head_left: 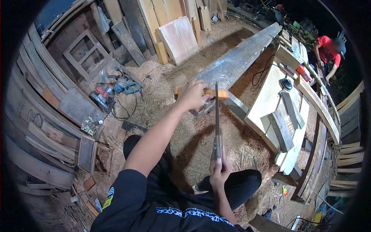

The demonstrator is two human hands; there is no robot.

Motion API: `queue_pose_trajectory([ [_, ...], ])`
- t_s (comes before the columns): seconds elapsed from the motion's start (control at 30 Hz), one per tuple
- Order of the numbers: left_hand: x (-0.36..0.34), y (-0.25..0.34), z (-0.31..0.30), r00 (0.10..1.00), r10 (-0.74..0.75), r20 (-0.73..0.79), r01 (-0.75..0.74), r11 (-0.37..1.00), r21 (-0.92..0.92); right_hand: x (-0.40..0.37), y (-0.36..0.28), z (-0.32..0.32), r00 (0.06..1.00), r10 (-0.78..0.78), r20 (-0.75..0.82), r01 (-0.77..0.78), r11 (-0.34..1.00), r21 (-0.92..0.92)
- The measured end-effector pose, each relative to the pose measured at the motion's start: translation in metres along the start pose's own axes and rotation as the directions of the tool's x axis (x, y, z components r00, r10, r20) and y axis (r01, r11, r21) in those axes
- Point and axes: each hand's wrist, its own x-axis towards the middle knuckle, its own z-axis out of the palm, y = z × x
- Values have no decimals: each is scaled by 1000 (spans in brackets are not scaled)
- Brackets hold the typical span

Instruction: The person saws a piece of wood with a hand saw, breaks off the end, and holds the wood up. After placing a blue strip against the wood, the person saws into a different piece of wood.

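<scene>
My left hand (192, 94) is closed over a short orange-brown wood strip (221, 94), pressing it down at the near end of a long worn plank bench (237, 58). The strip lies crosswise, its ends sticking out on both sides of the hand. In my right hand (220, 174) is a hand saw (217, 127), held by its handle low between my knees. Its narrow blade points away from me and crosses the strip just right of my left fingers. The handle is mostly hidden by my right fingers.
Power tools with cords (123, 87) lie on the sawdust floor at left. To the right stands a pale work table (266, 104) with a dark wood block (281, 131) on it. A person in a red shirt (328, 50) works beyond. Boards (179, 40) lean at the back.
</scene>
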Motion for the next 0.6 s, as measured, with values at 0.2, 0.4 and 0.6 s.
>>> queue_pose_trajectory([
  [0.2,-3,6,-7,1000,13,5,-13,1000,15,51,-36,31,999,-45,-11,44,996,-79],
  [0.4,-2,10,-8,1000,23,-14,-21,995,94,10,2,16,998,-52,-44,49,997,-65],
  [0.6,-4,10,-7,999,1,38,-4,998,56,15,-28,19,999,-5,-41,2,997,-74],
])
